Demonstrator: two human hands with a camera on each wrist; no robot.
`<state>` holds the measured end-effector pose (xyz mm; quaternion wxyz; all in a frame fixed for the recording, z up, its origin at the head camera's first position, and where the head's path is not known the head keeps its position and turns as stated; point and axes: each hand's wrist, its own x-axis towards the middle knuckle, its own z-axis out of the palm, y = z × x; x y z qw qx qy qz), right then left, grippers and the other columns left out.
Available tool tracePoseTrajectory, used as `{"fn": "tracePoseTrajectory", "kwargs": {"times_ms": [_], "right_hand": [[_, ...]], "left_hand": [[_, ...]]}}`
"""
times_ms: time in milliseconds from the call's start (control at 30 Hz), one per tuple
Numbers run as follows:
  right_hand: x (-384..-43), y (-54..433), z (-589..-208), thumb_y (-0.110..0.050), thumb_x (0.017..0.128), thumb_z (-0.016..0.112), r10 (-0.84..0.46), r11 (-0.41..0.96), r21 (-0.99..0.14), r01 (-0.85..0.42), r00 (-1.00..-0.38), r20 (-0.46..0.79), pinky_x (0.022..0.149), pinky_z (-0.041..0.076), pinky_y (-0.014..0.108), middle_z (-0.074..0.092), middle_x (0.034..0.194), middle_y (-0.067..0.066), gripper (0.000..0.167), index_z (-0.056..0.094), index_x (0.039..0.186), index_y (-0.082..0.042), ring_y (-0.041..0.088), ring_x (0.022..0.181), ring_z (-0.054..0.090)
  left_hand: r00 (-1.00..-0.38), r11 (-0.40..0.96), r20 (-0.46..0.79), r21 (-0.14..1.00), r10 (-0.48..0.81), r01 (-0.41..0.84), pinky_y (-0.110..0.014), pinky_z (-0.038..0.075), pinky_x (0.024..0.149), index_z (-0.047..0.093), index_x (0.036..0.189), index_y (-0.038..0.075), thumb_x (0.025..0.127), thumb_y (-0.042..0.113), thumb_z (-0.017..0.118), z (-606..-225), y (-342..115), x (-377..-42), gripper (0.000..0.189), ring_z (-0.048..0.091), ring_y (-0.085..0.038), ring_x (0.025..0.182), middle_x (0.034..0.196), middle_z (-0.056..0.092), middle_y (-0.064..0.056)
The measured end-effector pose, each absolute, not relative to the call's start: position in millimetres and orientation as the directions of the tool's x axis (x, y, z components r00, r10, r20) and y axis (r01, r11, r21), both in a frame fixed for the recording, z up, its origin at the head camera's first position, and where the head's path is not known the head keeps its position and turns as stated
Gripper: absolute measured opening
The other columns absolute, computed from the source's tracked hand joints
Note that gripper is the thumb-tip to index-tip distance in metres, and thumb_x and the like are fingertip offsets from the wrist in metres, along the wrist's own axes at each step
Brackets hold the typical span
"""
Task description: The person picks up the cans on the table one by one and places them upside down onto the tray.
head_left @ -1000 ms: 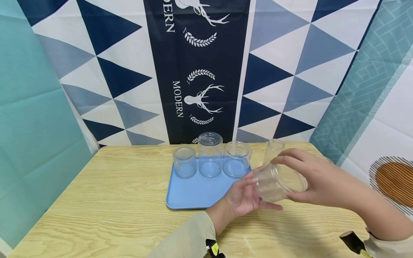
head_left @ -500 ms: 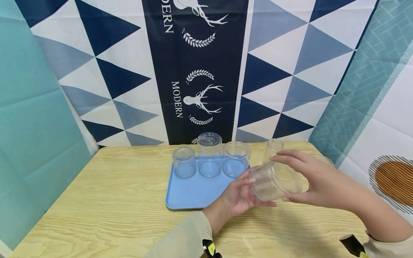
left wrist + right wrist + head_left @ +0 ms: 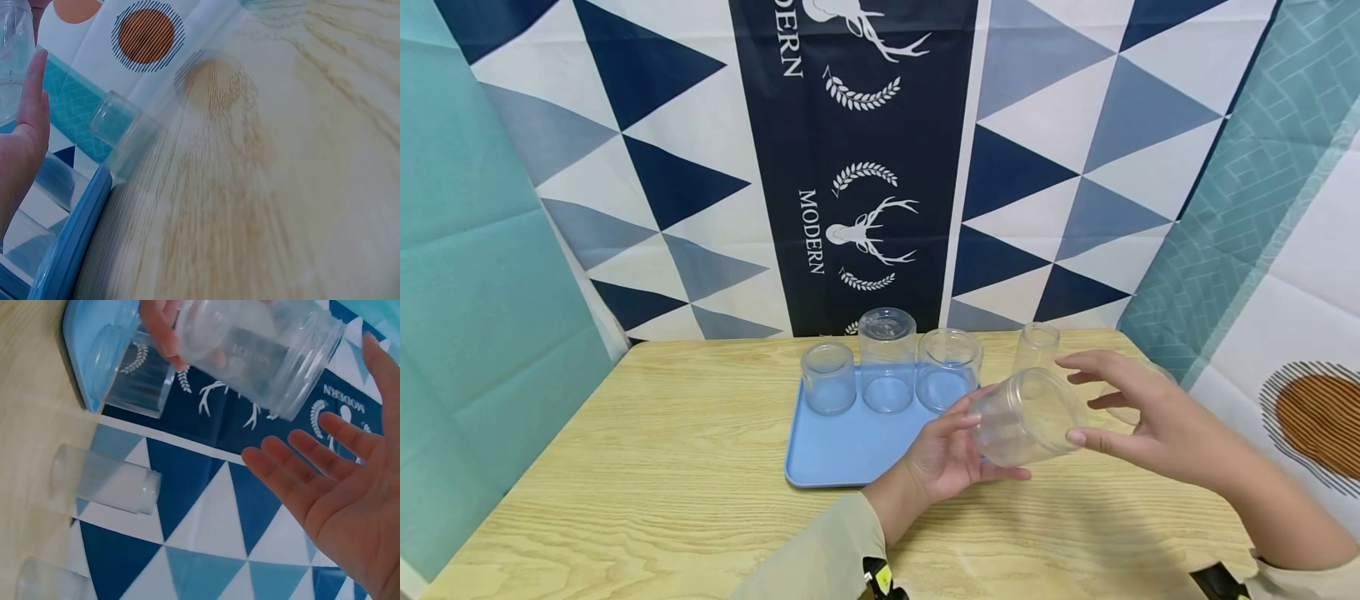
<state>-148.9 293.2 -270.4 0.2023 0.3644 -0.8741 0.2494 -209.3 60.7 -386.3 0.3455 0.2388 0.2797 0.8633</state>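
Left hand (image 3: 947,458) grips 1 clear cylindrical jar (image 3: 1022,417), tilted, above pale wood-grain desk (image 3: 625,467) by right edge of blue rectangular tray (image 3: 850,454). Right hand (image 3: 1168,429) released, fingers spread just beside jar mouth. Probably light, stiff, slippery, maybe fragile; take it round the wall. 1 tray, 6 jars: 1 held, 3 clear jars (image 3: 887,362) along tray's far edge, 1 slim clear jar (image 3: 1037,346) and 1 part-hidden clear jar (image 3: 53,584) toward desk's far-right corner.

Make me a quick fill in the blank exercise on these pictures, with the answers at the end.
The tray is colored ____.
Exactly ____ jars stand on it.
The tilted jar is held in the person's ____ hand.
The dark deer-print band bears the word ____.

Missing words: blue; three; left; MODERN.
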Motion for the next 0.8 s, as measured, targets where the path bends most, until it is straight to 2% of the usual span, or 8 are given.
{"fn": "tracePoseTrajectory", "kwargs": {"times_ms": [233, 433, 600, 800], "right_hand": [[-154, 296, -280, 0.01, 0.076, 0.075, -0.455, 0.581, -0.366, -0.727, -0.663, 0.594, 0.077, 0.052, 0.014, 0.052, 0.128, -0.012, 0.064, 0.054, 0.134, -0.008, 0.002, 0.109, 0.055], [-157, 294, -291, 0.011, 0.084, 0.067, -0.286, 0.599, -0.437, -0.671, -0.689, 0.666, 0.079, 0.047, 0.007, 0.056, 0.124, -0.009, 0.049, 0.056, 0.13, -0.003, -0.001, 0.104, 0.058], [-163, 293, -305, 0.01, 0.085, 0.066, -0.204, 0.59, -0.511, -0.625, -0.728, 0.655, 0.076, 0.048, 0.007, 0.057, 0.122, -0.008, 0.043, 0.057, 0.126, 0.001, -0.004, 0.101, 0.059], [-168, 287, -319, 0.001, 0.088, 0.069, -0.162, 0.629, -0.553, -0.546, -0.788, 0.595, 0.074, 0.047, 0.006, 0.056, 0.119, 0.01, 0.038, 0.058, 0.124, 0.001, -0.009, 0.099, 0.055]], "left_hand": [[-0.646, -0.607, 0.222, 0.645, 0.73, -0.464, -0.055, 0.052, 0.085, 0.043, 0.144, 0.022, 0.083, 0.023, 0.063, -386, 53, -209, 0.065, 0.05, -0.035, 0.119, 0.14, 0.044, -0.012], [-0.651, -0.617, 0.225, 0.634, 0.725, -0.467, -0.051, 0.054, 0.082, 0.042, 0.145, 0.022, 0.082, 0.021, 0.062, -386, 46, -208, 0.066, 0.05, -0.034, 0.115, 0.136, 0.044, -0.011], [-0.649, -0.615, 0.226, 0.635, 0.726, -0.467, -0.051, 0.054, 0.082, 0.041, 0.145, 0.022, 0.083, 0.021, 0.061, -386, 39, -208, 0.065, 0.05, -0.033, 0.115, 0.133, 0.045, -0.012], [-0.632, -0.602, 0.23, 0.644, 0.74, -0.471, -0.051, 0.053, 0.085, 0.041, 0.144, 0.025, 0.082, 0.024, 0.063, -386, 29, -209, 0.066, 0.048, -0.033, 0.119, 0.132, 0.046, -0.011]]}}
